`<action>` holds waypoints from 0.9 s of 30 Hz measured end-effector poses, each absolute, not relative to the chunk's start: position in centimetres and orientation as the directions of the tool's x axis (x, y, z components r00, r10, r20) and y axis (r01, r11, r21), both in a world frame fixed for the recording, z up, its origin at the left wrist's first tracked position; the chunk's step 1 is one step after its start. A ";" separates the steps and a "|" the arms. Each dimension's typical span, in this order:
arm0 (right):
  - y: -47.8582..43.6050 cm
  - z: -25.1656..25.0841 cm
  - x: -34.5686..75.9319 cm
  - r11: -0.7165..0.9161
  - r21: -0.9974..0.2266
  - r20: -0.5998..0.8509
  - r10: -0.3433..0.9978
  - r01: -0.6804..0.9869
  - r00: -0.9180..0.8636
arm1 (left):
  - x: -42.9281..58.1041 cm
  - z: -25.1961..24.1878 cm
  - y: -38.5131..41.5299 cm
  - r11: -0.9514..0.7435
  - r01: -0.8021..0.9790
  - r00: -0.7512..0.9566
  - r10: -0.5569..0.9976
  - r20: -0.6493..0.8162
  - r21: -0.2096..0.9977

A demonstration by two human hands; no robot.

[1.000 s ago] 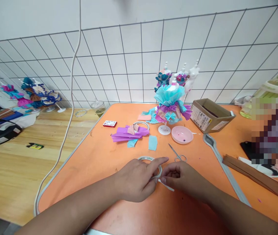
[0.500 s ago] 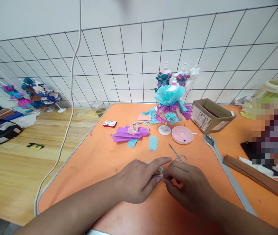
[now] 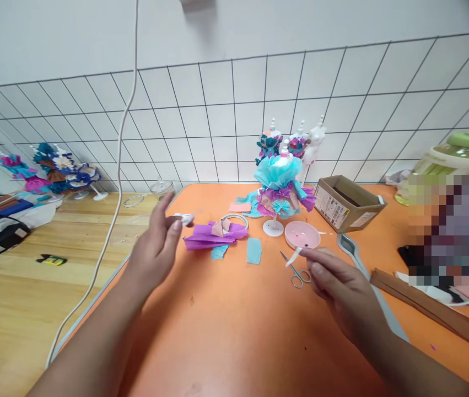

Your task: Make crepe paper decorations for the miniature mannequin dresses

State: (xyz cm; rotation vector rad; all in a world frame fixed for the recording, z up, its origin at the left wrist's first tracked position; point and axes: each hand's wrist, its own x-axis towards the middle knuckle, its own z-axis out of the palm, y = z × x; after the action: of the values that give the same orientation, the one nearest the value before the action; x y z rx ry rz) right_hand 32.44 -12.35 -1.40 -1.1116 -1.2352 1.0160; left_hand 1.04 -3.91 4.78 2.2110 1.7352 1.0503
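Note:
My left hand [image 3: 155, 242] is raised over the table's left side, its index finger pointing up. Between thumb and another finger it pinches a small crumpled white scrap [image 3: 187, 220]. At the right, my right hand [image 3: 337, 275] holds a short white strip [image 3: 293, 257] at its fingertips, which hangs above the small scissors [image 3: 297, 277]. Purple crepe paper [image 3: 201, 238] lies in the middle with a tape roll [image 3: 240, 219] behind it. Light blue paper pieces [image 3: 254, 251] rest nearby. A mini dress form [image 3: 279, 173] in turquoise and purple paper stands behind the pink dish [image 3: 301, 236].
A cardboard box [image 3: 348, 204] stands at the back right, with folded brown paper [image 3: 428, 303] at the right edge. A white cable [image 3: 120, 149] hangs down on the left. On the wooden surface [image 3: 23, 309] lies a yellow-and-black cutter [image 3: 53, 259]. More dress forms [image 3: 69, 171] stand far left.
My hands were together at the table's front and have moved apart. The left went up and left with the white scrap; the right moved right with the white strip.

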 end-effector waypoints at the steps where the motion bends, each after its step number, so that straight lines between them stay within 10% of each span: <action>1: -12.1 -1.5 32.3 0.151 -0.988 0.153 0.987 0.033 0.056 | 0.0 5.0 -3.1 -0.179 0.888 0.001 0.922 0.387 0.424; 5: -12.1 -1.6 31.6 0.170 -0.955 0.174 0.985 0.244 -0.003 | -2.7 4.1 -0.5 0.141 0.973 -0.162 0.981 0.106 0.180; 11: -12.1 -2.0 31.2 0.267 -0.854 0.253 0.963 0.446 -0.091 | -2.4 2.0 -0.1 0.166 0.986 -0.167 0.981 -0.100 -0.023; 22: -12.4 -2.7 31.0 0.434 -0.477 0.372 0.887 0.764 -0.272 | -1.0 3.0 -1.0 0.175 0.983 -0.174 0.984 0.023 -0.052; 24: -12.5 -2.6 30.9 0.452 -0.334 0.432 0.853 0.827 -0.292 | 0.3 3.8 -2.0 0.093 0.994 -0.100 0.988 0.121 0.065; 27: -12.6 -2.4 30.5 0.500 -0.120 0.540 0.758 0.858 -0.366 | 3.2 4.2 -4.2 -0.179 0.834 0.278 0.953 -0.117 0.522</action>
State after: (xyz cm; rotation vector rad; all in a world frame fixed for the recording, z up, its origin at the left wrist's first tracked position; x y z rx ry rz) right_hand 30.54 -12.59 -2.42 -1.3219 -2.2092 -0.2449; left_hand 3.24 -4.17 4.15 2.0635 1.6017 0.3229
